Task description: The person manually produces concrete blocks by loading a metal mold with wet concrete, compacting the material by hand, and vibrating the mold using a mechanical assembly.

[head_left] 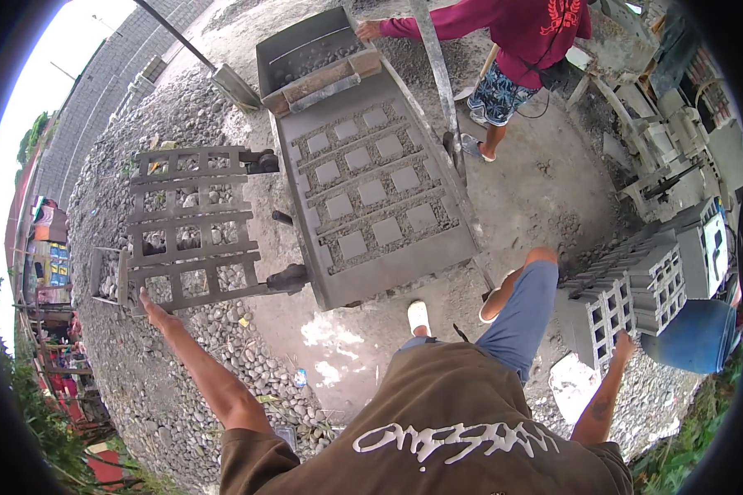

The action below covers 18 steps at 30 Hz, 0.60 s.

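My left arm reaches out to the left, and my left hand [152,308] is at the near outer corner of a grey metal grid frame [191,268]. The fingers seem closed on its end bar, partly hidden. Two dark hinge arms join the grid to a long mold box [388,276] in front of me. Wet grey mix [363,177] fills the mold in rows around square flat cores. My right hand [625,345] is low on the right, overlapping the edge of stacked hollow concrete blocks [607,318]. Its fingers are too small to make out.
A co-worker [528,41] in a maroon top rests a hand on the feed box [318,54] at the mold's far end. A metal post [439,74] stands beside the mold. A blue drum [698,337] lies behind the blocks. Gravel [239,363] covers the left ground.
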Motion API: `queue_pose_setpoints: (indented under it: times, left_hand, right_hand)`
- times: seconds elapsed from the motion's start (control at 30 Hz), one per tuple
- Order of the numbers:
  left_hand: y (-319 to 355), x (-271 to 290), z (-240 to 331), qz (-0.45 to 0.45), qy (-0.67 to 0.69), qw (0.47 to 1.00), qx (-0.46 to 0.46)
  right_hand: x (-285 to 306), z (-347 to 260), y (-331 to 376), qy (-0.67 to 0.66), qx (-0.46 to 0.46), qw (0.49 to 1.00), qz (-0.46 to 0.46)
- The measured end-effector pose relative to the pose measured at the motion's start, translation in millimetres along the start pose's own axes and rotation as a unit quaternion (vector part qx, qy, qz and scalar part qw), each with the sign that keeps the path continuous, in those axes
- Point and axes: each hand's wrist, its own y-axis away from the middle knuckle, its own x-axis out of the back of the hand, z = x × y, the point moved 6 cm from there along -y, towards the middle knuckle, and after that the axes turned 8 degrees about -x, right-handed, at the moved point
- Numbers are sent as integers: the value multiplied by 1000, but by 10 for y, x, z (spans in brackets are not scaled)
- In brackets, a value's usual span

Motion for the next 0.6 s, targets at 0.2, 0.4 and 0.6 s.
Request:
queue_pose_setpoints:
  times: [0.2, 0.4, 0.6]
  left_hand:
    - [1106, -356, 840, 9, -30, 992, -123]
    - [3545, -1805, 1276, -89, 63, 959, -261]
    - [5080, -2928, 358, -666, -32, 682, -301]
  right_hand:
    - [-659, 2159, 910, 171, -283, 934, -133]
    - [-827, 1501, 949, 71, -210, 971, -91]
    - [-1309, -435, 1132, 84, 186, 978, -50]
